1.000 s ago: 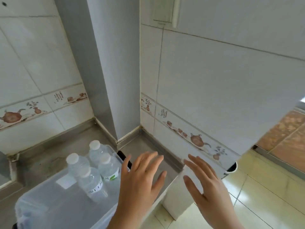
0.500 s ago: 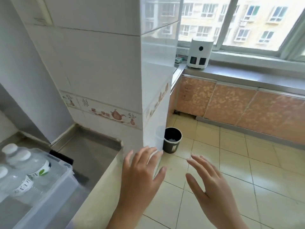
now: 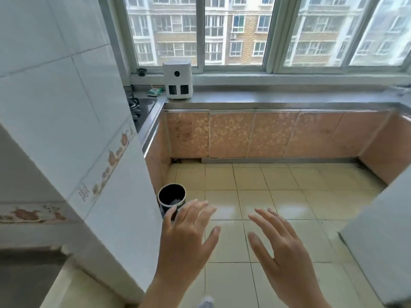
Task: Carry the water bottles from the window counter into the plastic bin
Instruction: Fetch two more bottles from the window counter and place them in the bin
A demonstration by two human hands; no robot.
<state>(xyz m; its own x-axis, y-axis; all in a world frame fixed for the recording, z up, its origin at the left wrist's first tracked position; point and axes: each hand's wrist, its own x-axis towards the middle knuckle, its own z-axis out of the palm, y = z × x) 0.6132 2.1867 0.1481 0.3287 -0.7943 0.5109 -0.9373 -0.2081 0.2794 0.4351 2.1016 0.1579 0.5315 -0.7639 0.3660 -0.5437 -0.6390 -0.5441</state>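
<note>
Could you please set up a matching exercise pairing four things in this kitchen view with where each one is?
Things:
1. white appliance
2. black bin
3. gas hob
4. left hand

Places:
A. on the floor beside the tiled pillar
B. on the counter under the window
C. set into the counter behind the pillar
D. held open over the floor tiles, holding nothing

Pairs: 1-B, 2-A, 3-C, 4-D
</note>
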